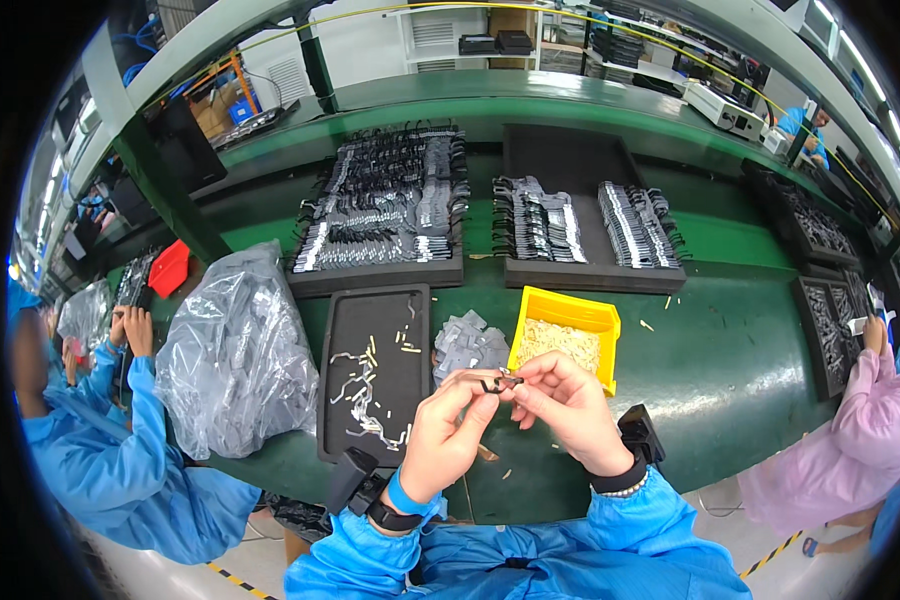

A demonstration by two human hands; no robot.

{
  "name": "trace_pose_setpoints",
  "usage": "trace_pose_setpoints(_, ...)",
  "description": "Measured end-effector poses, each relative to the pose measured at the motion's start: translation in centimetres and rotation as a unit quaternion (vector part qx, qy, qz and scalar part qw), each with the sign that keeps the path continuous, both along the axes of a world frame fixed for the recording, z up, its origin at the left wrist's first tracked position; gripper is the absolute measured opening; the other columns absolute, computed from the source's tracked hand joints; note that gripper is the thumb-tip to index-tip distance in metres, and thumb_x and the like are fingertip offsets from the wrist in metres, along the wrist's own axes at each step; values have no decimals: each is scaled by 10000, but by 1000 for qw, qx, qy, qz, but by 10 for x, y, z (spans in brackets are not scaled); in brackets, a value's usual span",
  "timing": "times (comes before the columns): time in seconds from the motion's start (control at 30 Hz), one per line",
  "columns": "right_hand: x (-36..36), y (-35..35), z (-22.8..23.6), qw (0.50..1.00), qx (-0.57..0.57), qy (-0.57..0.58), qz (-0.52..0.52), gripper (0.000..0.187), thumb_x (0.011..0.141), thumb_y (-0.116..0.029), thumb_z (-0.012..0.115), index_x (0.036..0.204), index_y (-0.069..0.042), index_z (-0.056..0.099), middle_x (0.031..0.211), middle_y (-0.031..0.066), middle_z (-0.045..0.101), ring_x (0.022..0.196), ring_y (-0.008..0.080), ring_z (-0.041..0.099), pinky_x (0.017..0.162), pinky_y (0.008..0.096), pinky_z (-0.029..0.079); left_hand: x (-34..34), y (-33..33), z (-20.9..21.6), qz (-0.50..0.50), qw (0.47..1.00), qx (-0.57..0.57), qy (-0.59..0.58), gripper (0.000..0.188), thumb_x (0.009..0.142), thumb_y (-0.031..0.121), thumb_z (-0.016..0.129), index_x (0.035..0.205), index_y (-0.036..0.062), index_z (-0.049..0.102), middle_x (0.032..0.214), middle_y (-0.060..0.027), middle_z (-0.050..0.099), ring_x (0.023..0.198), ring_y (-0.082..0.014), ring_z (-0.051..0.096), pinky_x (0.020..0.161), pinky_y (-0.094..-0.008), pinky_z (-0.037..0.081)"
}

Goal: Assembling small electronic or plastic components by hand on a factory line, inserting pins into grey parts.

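Observation:
Over the near edge of the bench, my left hand (448,432) and my right hand (567,405) meet at the fingertips. Between them they pinch a small dark part with a short black curved end (500,383); the fingers hide much of it. Just beyond is a yellow bin (570,303) of small cream-coloured pieces. A pile of flat grey pieces (468,345) lies left of the bin. Beside that pile, a shallow black tray (346,322) carries scattered cream strips and thin silvery scraps.
Two black foam trays (570,155) with rows of grey parts and black cables stand farther back. A large clear plastic bag (235,360) of grey pieces sits at left, near a red bin (169,268). Co-workers in blue (135,460) and pink (840,440) flank me.

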State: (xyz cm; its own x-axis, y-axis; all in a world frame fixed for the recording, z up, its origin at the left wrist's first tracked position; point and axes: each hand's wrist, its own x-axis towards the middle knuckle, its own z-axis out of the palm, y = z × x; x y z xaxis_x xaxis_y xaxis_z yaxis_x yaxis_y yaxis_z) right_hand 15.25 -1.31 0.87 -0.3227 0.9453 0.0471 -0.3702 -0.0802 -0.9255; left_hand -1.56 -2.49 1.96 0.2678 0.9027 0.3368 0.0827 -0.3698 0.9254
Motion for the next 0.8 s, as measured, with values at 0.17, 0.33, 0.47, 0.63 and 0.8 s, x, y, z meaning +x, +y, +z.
trace_pose_setpoints(0.17, -4, 0, -4, 999, 22, -2, -44, 153, 849, -68, 577, 981, -31, 508, 889, 64, 594, 717, 105, 580, 597, 215, 470, 13, -6, -8, 32, 965, -139, -221, 182, 898, 99, 443, 973, -23, 554, 1032, -112, 570, 970, -184, 536, 861, -303, 404)
trace_pose_setpoints(0.33, -4, 1, -12, 995, 29, 58, -70, 119, 855, -69, 568, 944, -36, 496, 862, 69, 593, 714, 120, 586, 599, 228, 475, 35, -7, -19, 30, 919, -137, -369, 178, 905, 113, 418, 957, 2, 547, 1090, -130, 558, 938, -161, 525, 812, -275, 398)
trace_pose_setpoints(0.47, -5, 3, -15, 986, -20, 144, -82, 91, 867, -88, 550, 928, -65, 486, 797, 66, 587, 673, 138, 579, 581, 244, 471, 26, -4, -11, 103, 880, -155, -436, 185, 903, 191, 438, 933, 27, 516, 1028, -133, 572, 889, -208, 568, 765, -301, 458)
trace_pose_setpoints(0.63, 11, 7, -13, 979, -40, 177, -92, 84, 869, -88, 546, 867, -82, 462, 686, 66, 570, 615, 144, 566, 557, 247, 461, -43, 10, -16, 326, 943, -9, 65, 165, 886, 96, 485, 930, -6, 607, 768, -53, 595, 701, -142, 557, 620, -248, 429)
trace_pose_setpoints(0.8, 11, 6, -13, 983, -18, 161, -87, 93, 848, -48, 564, 860, -63, 473, 698, 67, 570, 606, 140, 564, 545, 245, 462, -72, 5, -15, 336, 784, 95, 513, 212, 746, 66, 600, 952, 55, 648, 847, -86, 575, 844, -236, 525, 747, -352, 389)
